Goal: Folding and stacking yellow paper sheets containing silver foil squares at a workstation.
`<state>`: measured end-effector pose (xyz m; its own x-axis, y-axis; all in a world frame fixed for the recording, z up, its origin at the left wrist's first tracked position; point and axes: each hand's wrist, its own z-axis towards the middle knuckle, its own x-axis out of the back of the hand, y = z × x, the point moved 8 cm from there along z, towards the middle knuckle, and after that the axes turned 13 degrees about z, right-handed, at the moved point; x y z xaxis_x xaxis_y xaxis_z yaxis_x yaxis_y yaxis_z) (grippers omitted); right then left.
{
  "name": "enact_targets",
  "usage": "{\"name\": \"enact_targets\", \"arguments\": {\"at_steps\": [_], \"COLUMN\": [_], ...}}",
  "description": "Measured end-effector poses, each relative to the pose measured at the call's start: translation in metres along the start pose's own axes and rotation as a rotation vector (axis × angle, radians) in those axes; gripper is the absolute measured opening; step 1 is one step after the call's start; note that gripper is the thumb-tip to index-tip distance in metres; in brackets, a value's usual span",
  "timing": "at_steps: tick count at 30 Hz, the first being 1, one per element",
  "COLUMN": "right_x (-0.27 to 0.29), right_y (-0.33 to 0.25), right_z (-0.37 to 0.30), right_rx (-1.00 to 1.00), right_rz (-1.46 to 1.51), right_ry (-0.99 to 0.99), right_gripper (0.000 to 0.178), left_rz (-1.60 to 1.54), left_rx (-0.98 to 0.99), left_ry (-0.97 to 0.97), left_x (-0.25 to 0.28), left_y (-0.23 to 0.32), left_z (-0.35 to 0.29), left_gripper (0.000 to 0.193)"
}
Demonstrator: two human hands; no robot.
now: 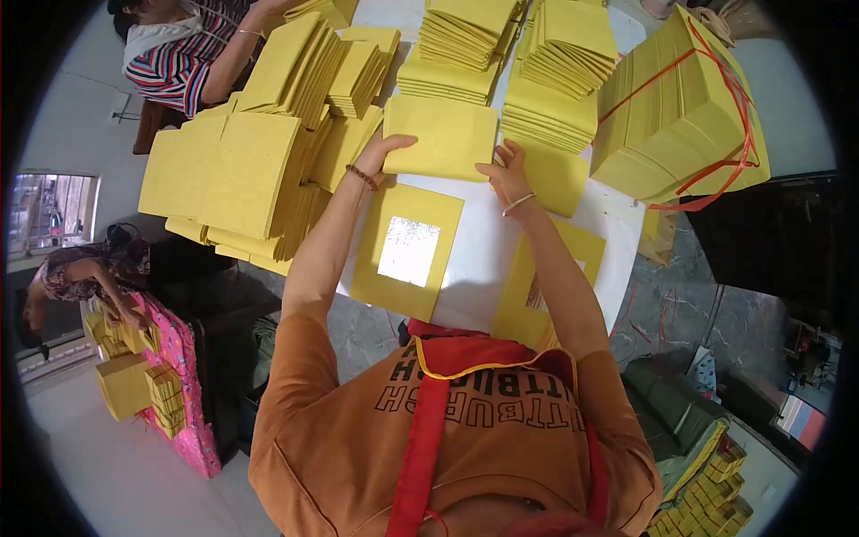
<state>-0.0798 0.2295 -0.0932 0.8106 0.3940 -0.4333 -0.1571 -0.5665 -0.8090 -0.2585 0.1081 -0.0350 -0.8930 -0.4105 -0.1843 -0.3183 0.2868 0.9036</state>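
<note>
Matte yellow stacks (219,170) stand left. The left hand (385,155), half closed, grips a flat rectangular packet (443,134) over the white tabletop (472,255). The right hand (509,174), half curled, touches its lower right corner; grip unclear. Rightmost, glossy red cord (740,91) binds a block-shaped bundle (658,134).

I see a white table (470,255) bearing a yellow pile (215,170) at left, folded stacks (456,40) toward the far middle, a red-tied bundle (667,134) at right and patched sheets (413,251) nearest.

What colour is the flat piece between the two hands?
The flat piece is yellow; it shows best in the head view.
</note>
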Motion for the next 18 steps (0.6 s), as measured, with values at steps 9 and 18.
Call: {"name": "enact_targets", "arguments": {"at_steps": [9, 18], "right_x": [-0.042, -0.039], "right_y": [-0.022, -0.066], "right_z": [-0.024, -0.039], "right_rx": [0.28, 0.685], "right_rz": [-0.186, -0.507], "right_ry": [-0.493, -0.357], "right_gripper": [0.105, 0.085], "left_rz": [0.54, 0.633], "left_rx": [-0.37, -0.118], "left_ry": [0.001, -0.029], "left_x": [0.018, 0.006], "left_y": [-0.009, 0.004], "left_z": [-0.009, -0.018], "left_gripper": [0.076, 0.072]}}
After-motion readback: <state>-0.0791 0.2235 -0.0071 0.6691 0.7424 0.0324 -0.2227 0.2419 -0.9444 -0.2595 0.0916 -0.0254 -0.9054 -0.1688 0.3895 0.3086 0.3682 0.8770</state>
